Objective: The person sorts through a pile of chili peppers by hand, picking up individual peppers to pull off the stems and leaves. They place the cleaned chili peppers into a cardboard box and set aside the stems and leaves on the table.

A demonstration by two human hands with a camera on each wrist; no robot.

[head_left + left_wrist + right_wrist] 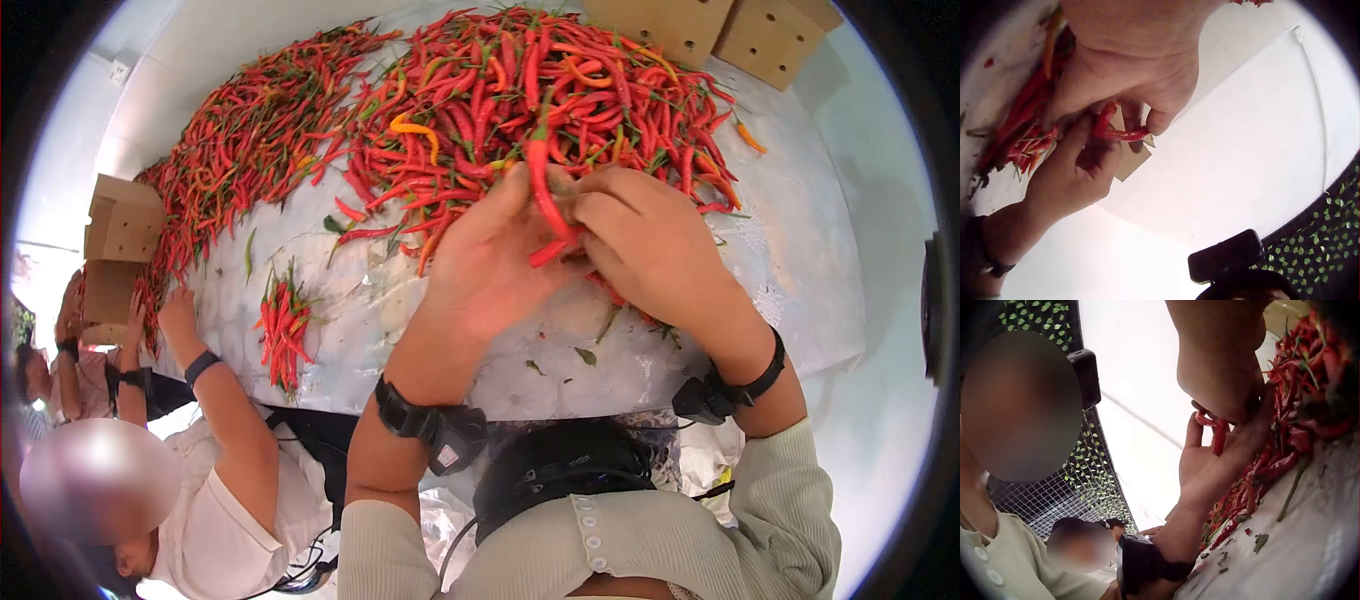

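My left hand [490, 265] and right hand [655, 240] meet over the table edge of a large chili heap. Between them is a long red chili pepper [541, 180] with its green stem up, and a second red tip [548, 254] shows below it. The left palm is turned toward the right hand, its fingers partly hidden behind the peppers. Curled fingers of the right hand pinch at the peppers from the other side. In the left wrist view a bent red chili [1124, 134] spans the two hands. The right wrist view shows chili pieces [1217, 434] against the left palm.
Red chilies heap [480, 100] across the back of the white-covered table [520, 385]. A small chili bunch [287, 335] lies at left. Cardboard boxes [775, 40] stand at the back right and more boxes [125, 220] at left. Another person [240, 450] works on the left.
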